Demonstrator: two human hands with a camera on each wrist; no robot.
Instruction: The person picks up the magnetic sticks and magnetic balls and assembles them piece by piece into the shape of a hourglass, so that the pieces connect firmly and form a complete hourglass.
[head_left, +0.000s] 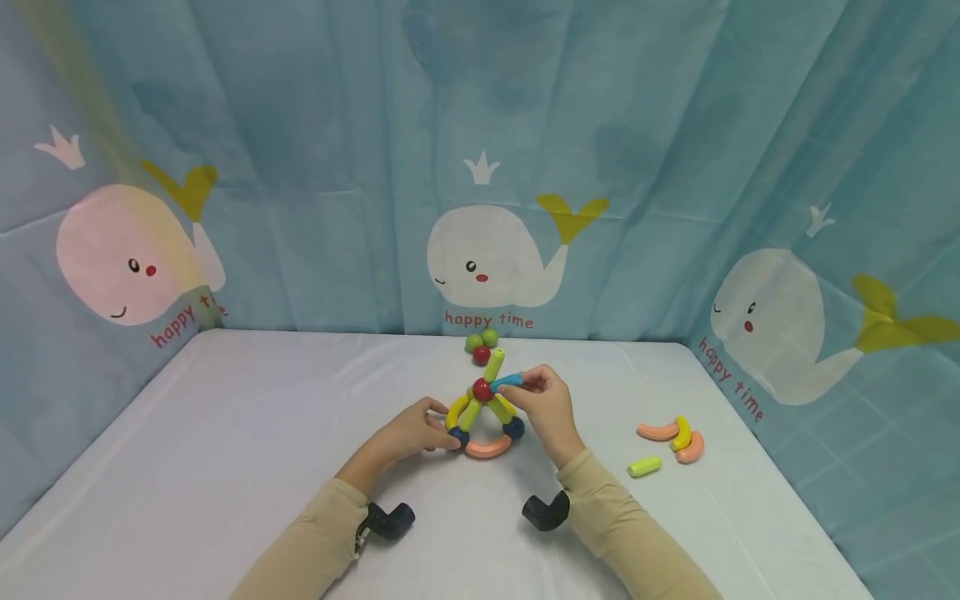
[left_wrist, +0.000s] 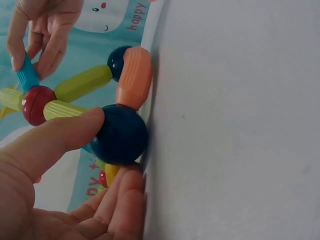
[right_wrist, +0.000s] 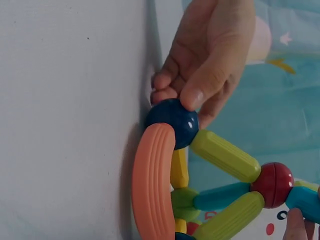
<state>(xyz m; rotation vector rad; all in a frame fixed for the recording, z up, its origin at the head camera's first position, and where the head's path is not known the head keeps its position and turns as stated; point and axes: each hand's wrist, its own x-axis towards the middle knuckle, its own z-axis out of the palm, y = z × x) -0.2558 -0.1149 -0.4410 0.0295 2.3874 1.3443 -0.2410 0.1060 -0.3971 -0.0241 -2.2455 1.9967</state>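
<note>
A frame of toy rods and balls stands on the table, with a red ball [head_left: 483,390] at its top. Light green rods [right_wrist: 225,156] slope from that ball to two dark blue balls, joined low at the front by an orange curved rod [head_left: 488,449]. My left hand [head_left: 408,430] holds the left dark blue ball [left_wrist: 120,134] between thumb and fingers. With thumb and fingertips, my right hand [head_left: 549,410] pinches a blue rod [head_left: 508,381], whose inner end meets the red ball. Another light green rod [head_left: 494,365] sticks up from the red ball. Yellow curved rods [head_left: 456,410] show behind.
Behind the frame lie two green balls [head_left: 474,342] and a loose red ball [head_left: 482,356]. At the right are orange curved rods [head_left: 657,432], a yellow curved rod [head_left: 682,434] and a light green rod [head_left: 644,467]. A whale-print curtain [head_left: 315,250] hangs behind the white table [head_left: 225,450].
</note>
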